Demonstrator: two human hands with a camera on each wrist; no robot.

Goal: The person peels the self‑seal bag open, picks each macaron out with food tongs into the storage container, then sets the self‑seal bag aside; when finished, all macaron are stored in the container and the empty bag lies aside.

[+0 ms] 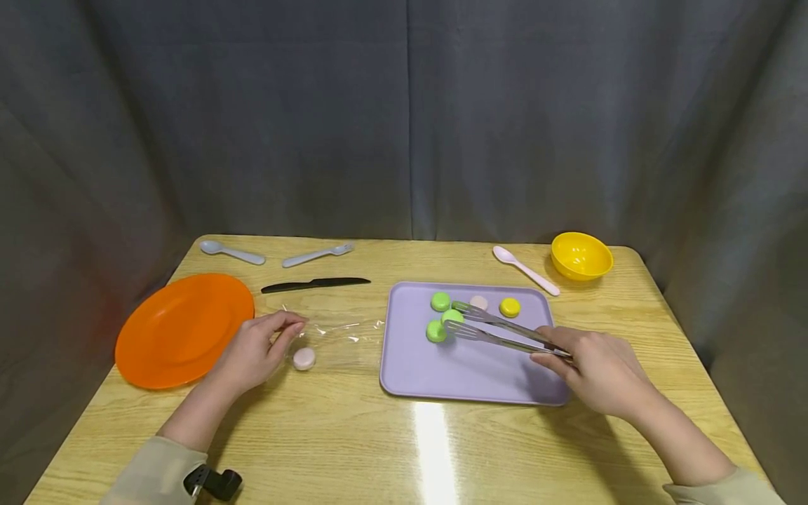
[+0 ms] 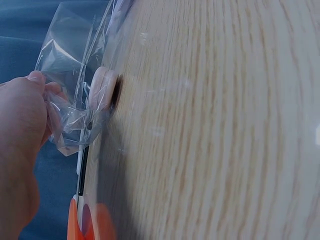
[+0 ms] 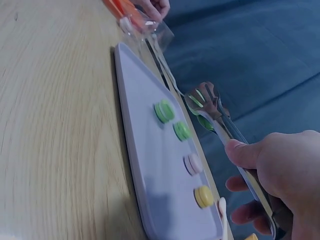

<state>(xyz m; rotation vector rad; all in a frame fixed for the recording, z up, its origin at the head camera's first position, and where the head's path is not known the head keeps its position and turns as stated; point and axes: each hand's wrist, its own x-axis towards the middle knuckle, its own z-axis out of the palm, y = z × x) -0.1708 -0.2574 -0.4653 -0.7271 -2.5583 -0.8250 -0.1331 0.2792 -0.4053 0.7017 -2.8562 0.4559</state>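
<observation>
My left hand (image 1: 255, 351) pinches the edge of a clear plastic bag (image 2: 62, 45) at the table's left. A pale pink macaron (image 1: 304, 359) lies inside the bag, seen through the film in the left wrist view. My right hand (image 1: 600, 368) grips metal tongs (image 1: 485, 337) over the lilac tray (image 1: 410, 375). Between the tong tips a green macaron (image 1: 452, 318) is held, raised above the tray in the right wrist view. On the tray sit two more green macarons (image 3: 164, 111), one pale pink macaron (image 3: 193, 164) and one yellow macaron (image 3: 203, 196).
An orange plate (image 1: 183, 330) lies left of my left hand. Behind are a grey spoon (image 1: 233, 252), a grey fork (image 1: 315, 255) and a black knife (image 1: 315, 284). A pink spoon (image 1: 527, 270) and a yellow bowl (image 1: 581, 257) stand at the back right.
</observation>
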